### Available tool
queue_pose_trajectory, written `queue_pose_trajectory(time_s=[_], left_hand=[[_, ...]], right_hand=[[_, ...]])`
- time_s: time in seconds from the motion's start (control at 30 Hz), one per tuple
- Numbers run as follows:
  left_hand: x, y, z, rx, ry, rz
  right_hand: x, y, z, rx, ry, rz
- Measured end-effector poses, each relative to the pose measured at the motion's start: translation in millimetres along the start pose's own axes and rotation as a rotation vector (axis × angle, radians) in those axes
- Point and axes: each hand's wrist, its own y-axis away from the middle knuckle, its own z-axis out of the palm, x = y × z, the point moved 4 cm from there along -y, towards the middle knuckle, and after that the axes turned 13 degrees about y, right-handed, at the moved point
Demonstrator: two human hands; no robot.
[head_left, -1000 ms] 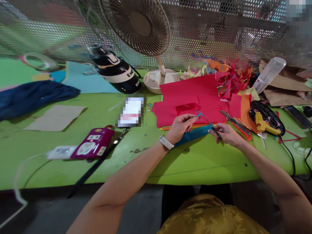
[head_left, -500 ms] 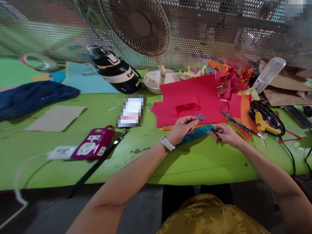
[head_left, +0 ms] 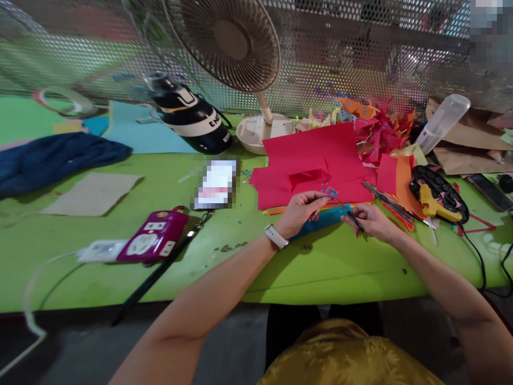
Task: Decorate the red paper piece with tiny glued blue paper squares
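Scissors with black handles (head_left: 354, 220) are in my right hand (head_left: 371, 222), its fingers wrapped round them and the blades pointing up and left. My left hand (head_left: 302, 211), with a pale band at the wrist, pinches a tiny blue paper piece (head_left: 332, 196) by the blade tips. Small blue bits lie just beyond the fingertips on red paper (head_left: 272, 187). Under and between my hands is a strip of blue paper (head_left: 324, 222) on the green table (head_left: 340, 278).
A fan (head_left: 266, 131), a black bottle (head_left: 204, 128) and paper scraps (head_left: 380, 131) stand or lie behind. A cutter (head_left: 390, 203) and yellow glue gun (head_left: 436, 206) are at right. Phone (head_left: 216, 183) and purple power strip (head_left: 154, 235) lie left.
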Motion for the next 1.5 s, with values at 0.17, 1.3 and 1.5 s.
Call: queue_pose_trajectory(time_s=[0.17,1.3,1.5], left_hand=[[-0.1,-0.2,0.0,0.002,-0.009,0.005],[0.0,-0.7,-2.0,0.048,0.047,0.033],[-3.5,-1.0,-2.1,0.019,0.032,0.022]], right_hand=[[3.0,-1.3,0.2,0.000,0.016,-0.001],[-2.3,2.3,-1.2,0.007,0.035,-0.019],[-1.3,2.3,0.7,0.003,0.031,-0.024]])
